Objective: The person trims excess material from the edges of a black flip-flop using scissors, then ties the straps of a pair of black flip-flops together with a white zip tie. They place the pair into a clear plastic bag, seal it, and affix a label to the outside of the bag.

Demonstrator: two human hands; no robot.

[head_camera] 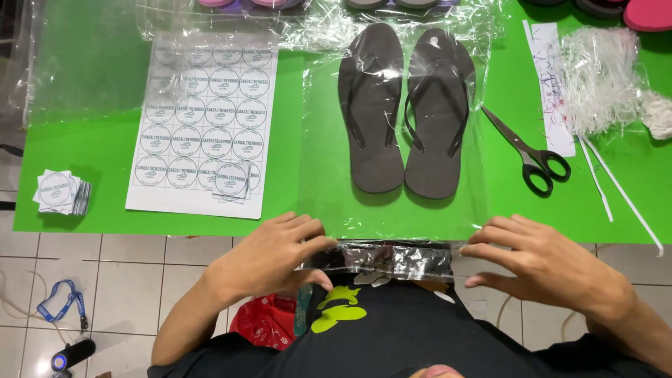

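A pair of dark grey flip-flops [406,112] lies side by side on a clear plastic sheet [322,182] spread over the green table [91,140]. The near edge of that sheet is rolled or folded into a crinkled strip [392,260] hanging past the table's front edge. My left hand [276,255] pinches the strip's left end between thumb and fingers. At the strip's right end my right hand [542,262] touches it with its fingertips, fingers bent.
A white sheet of round stickers [203,119] lies left of the flip-flops, with a small stack of cut stickers [61,191] at the far left. Black scissors [532,154] and shredded white paper [602,77] lie to the right. More sandals line the table's far edge.
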